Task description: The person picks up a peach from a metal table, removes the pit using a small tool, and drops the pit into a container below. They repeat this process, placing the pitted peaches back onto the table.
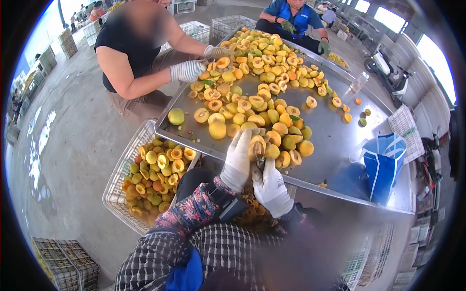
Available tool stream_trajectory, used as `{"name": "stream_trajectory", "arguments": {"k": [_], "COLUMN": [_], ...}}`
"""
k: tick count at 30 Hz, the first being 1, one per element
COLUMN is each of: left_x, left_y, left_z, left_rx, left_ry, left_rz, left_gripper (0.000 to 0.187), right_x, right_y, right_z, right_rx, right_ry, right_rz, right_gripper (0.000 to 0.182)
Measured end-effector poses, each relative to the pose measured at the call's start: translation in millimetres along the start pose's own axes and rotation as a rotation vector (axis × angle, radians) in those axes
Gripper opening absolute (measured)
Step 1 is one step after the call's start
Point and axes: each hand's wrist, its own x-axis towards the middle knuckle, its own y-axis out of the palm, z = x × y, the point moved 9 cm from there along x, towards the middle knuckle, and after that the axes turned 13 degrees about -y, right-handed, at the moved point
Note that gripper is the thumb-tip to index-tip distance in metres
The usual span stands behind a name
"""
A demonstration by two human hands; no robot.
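Note:
In the middle of the view, at the near edge of a metal table [335, 136], my left hand [238, 162] in a white glove is closed around a halved yellow fruit [256, 147]. My right hand [272, 190], also gloved, grips a small metal tool [260, 165] whose end is against that fruit. Whole and halved yellow fruits [267, 104] are heaped on the table just beyond my hands. Below the table edge on the left, a white plastic crate [115, 190] holds many halved fruits. More fruit pieces lie under my hands, partly hidden.
Across the table's left corner, a co-worker's striped gloves [187, 71] touch the heap. Another person in a blue vest [297, 20] sits at the far end. A blue bag [383, 167] and a clear bottle [360, 82] stand on the right. Stacked crates [68, 264] are at lower left.

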Motion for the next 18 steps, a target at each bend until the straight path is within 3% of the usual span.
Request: {"name": "stream_trajectory", "arguments": {"k": [4,7,10,11,13,15,17,18], "left_x": [2,11,22,21,19,28,25,35], "left_y": [-11,-11,-22,-20,-19,-29,-27,-41], "left_z": [4,-1,16,13,8,17,10,18], "left_rx": [0.067,0.66,0.457,0.452,0.442,0.427,0.505,0.492], "left_ry": [0.001,0.103,-0.198,-0.153,-0.06,0.009,0.129,0.17], "left_rz": [-0.048,0.069,0.026,0.044,0.078,0.105,0.033,-0.027], "left_gripper": [0.029,0.032,0.034,0.035,0.037,0.035,0.032,0.027], "right_x": [-1,-4,-15,-16,-27,-24,-22,-27], "right_y": [-3,-3,8,10,12,13,20,13], "right_z": [-2,-2,-20,-22,-31,-42,-51,-48], "right_rx": [-0.037,-0.009,0.194,0.281,0.685,0.681,0.286,-0.013], "right_ry": [0.06,-0.011,0.04,0.077,0.535,0.507,-0.03,-0.16], "right_rz": [0.147,0.169,0.217,0.24,0.299,0.274,0.168,0.133], "right_gripper": [0.028,0.027,0.027,0.027,0.028,0.032,0.039,0.047]}}
